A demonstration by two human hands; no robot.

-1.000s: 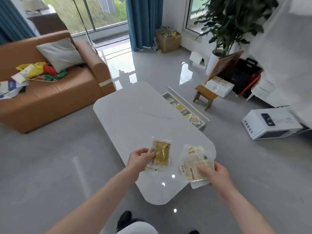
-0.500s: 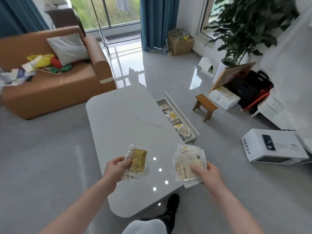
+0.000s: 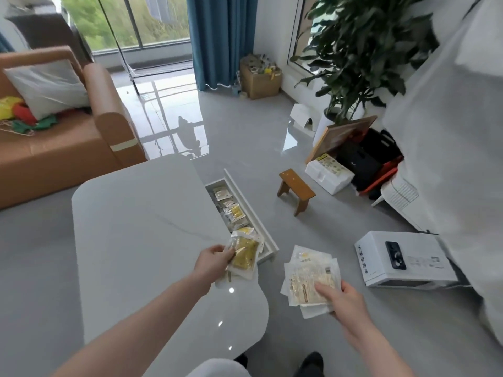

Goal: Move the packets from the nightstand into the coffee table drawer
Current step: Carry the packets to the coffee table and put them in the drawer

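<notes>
Two lots of packets are in my grip. My left hand (image 3: 215,263) pinches a clear packet with yellow filling (image 3: 243,256) by its near edge, thumb on top and fingers curled under it, with what looks like a second packet edge showing beneath. It hangs over the right rim of the coffee table (image 3: 141,235), just short of the near end of the open drawer (image 3: 251,213).

My right hand (image 3: 344,299) holds a fanned stack of pale packets (image 3: 310,278), thumb pressed across the top one and fingers wrapped below. This stack is out over the bare floor, to the right of the other packet and apart from the table.

Just beyond my left hand, the drawer runs away from me along the table's side. Packets already in the drawer (image 3: 234,210) lie in a row, and the nearest of them sits right behind the packet I hold. The drawer's white front panel stands between that row and the floor on my right.

Further right of my right hand, a white boxy appliance (image 3: 400,258) lies on the floor. Beyond both hands stands a small wooden stool (image 3: 296,187), with a white foam box (image 3: 329,172) and a large potted plant (image 3: 362,50) past it. Far left of my left hand is the brown sofa (image 3: 62,137) with a grey cushion (image 3: 47,87).
</notes>
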